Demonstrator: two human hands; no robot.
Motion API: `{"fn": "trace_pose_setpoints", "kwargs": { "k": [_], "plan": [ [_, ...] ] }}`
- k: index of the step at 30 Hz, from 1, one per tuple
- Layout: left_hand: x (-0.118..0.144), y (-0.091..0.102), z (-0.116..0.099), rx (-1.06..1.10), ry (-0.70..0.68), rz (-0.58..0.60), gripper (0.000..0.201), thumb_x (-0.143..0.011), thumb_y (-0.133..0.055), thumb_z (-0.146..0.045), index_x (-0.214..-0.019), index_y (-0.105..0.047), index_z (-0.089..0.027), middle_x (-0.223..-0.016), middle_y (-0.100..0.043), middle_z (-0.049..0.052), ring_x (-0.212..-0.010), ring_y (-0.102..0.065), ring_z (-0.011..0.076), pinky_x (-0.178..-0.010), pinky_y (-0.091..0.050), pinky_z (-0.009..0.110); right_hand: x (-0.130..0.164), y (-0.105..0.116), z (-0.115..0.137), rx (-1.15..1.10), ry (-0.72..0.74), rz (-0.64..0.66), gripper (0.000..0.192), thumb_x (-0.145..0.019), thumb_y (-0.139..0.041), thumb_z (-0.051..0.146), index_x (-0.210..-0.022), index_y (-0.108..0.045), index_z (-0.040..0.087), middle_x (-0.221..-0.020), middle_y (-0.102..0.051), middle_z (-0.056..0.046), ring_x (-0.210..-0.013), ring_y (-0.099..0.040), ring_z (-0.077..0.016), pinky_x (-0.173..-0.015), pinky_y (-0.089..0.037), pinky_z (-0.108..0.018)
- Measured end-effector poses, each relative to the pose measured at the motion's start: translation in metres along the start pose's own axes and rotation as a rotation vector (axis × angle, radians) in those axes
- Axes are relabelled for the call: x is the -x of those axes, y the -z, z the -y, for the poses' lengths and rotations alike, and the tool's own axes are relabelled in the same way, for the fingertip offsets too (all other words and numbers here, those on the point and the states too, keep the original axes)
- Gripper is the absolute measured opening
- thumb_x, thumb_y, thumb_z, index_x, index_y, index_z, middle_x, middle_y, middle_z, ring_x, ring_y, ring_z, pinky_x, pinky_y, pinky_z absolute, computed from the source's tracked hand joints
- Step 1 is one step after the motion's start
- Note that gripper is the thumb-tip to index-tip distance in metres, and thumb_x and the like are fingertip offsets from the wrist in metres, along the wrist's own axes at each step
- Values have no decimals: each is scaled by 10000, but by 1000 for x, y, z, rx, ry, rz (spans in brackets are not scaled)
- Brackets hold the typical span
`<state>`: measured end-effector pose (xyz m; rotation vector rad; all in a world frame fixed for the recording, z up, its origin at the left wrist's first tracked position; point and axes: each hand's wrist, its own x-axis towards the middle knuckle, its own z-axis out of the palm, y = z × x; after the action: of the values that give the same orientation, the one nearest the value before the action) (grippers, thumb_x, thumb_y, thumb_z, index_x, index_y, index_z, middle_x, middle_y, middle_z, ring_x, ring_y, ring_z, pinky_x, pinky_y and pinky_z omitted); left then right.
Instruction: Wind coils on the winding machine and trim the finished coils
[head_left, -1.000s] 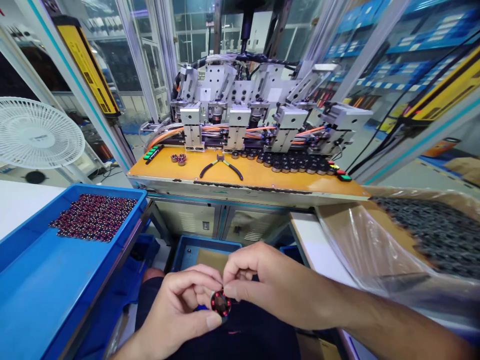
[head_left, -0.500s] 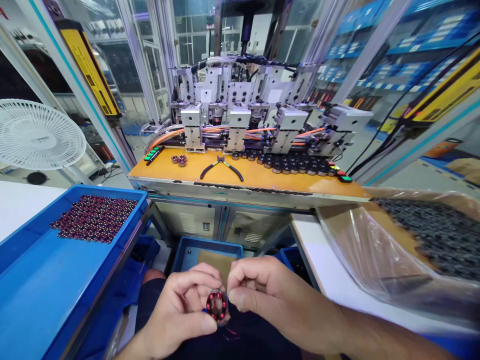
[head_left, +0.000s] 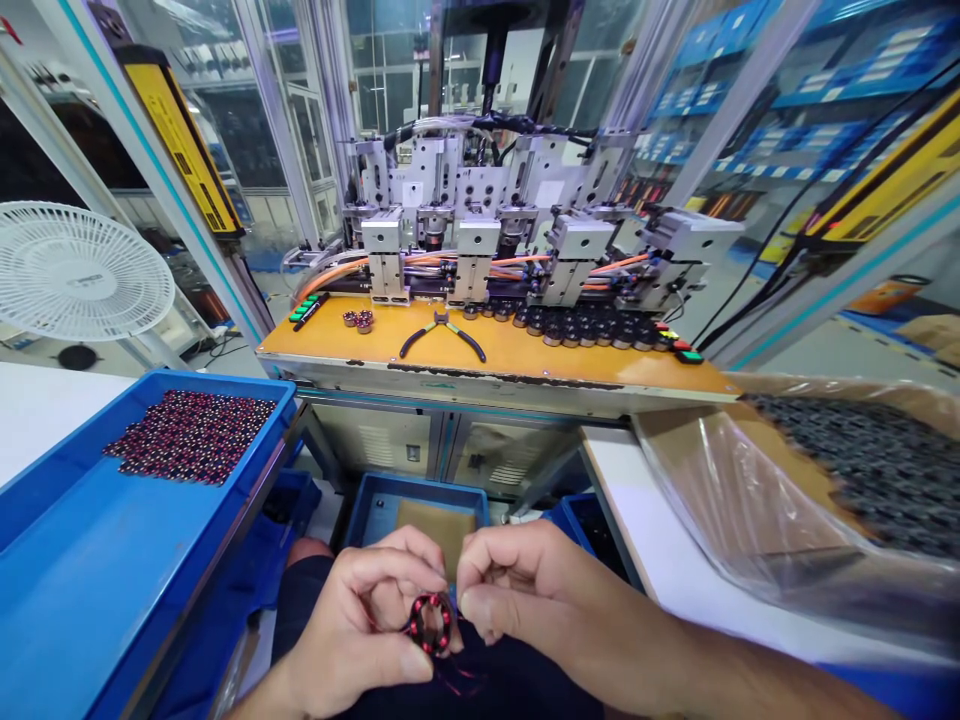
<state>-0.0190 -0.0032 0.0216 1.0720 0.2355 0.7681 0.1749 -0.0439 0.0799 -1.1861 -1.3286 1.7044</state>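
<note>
A small ring-shaped motor stator (head_left: 431, 625) with red copper windings is held between the thumb and fingers of my left hand (head_left: 367, 620), its open face turned toward me. Thin red wire ends (head_left: 463, 684) dangle below it. My right hand (head_left: 525, 590) is closed in a pinch right beside the stator's right rim. What its fingertips grip is too small to make out. Both hands are above my lap.
A blue tray (head_left: 82, 570) of wound stators (head_left: 195, 435) stands left. Ahead, an orange bench (head_left: 330, 345) carries pliers (head_left: 442, 335), a few stators (head_left: 358, 320) and rows of black parts (head_left: 600, 328) under a machine (head_left: 480, 200). A plastic-lined box (head_left: 697, 470) is at right.
The stator has turned slightly in my left hand, and its loose wire ends have shifted. My right hand stays pinched beside it, moved only a little.
</note>
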Motion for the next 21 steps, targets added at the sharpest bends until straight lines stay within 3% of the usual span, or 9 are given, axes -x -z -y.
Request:
{"fn": "trace_pose_setpoints", "kwargs": {
  "k": [8, 15, 18, 21],
  "plan": [
    [0, -2, -1, -44, -17, -22, 308, -712, -838, -266, -1013, -781, -302, -929, -523, 6, -661, -533, 52, -618, -466, 183, 8, -6, 2, 39, 16, -19, 152, -822, -584, 264, -720, -618, 156, -655, -573, 31, -632, -512, -102, -618, -400, -214],
    [-1, -3, 0, -65, -28, -20, 326, -713, -838, -267, -1030, -771, -301, -937, -511, 7, -638, -494, 39, -602, -423, 179, 12, -12, 10, 328, 51, -140, 152, -834, -595, 183, -695, -656, 178, -701, -650, 21, -715, -598, -123, -683, -449, -213],
    [0, -4, -2, -74, -25, -22, 283, -712, -841, -291, -986, -776, -264, -915, -515, 7, -653, -503, 47, -613, -423, 177, 18, -8, 10, 516, 185, -83, 144, -863, -628, 132, -731, -657, 184, -736, -670, 25, -715, -622, -113, -675, -466, -194],
    [1, -4, -2, -12, -8, -20, 284, -713, -842, -292, -982, -761, -252, -925, -517, 5, -677, -570, 60, -625, -447, 179, 25, 3, 9, 875, 431, -53, 62, -884, -663, 137, -842, -659, 182, -800, -676, 2, -739, -634, -132, -677, -479, -225]
  ]
}}
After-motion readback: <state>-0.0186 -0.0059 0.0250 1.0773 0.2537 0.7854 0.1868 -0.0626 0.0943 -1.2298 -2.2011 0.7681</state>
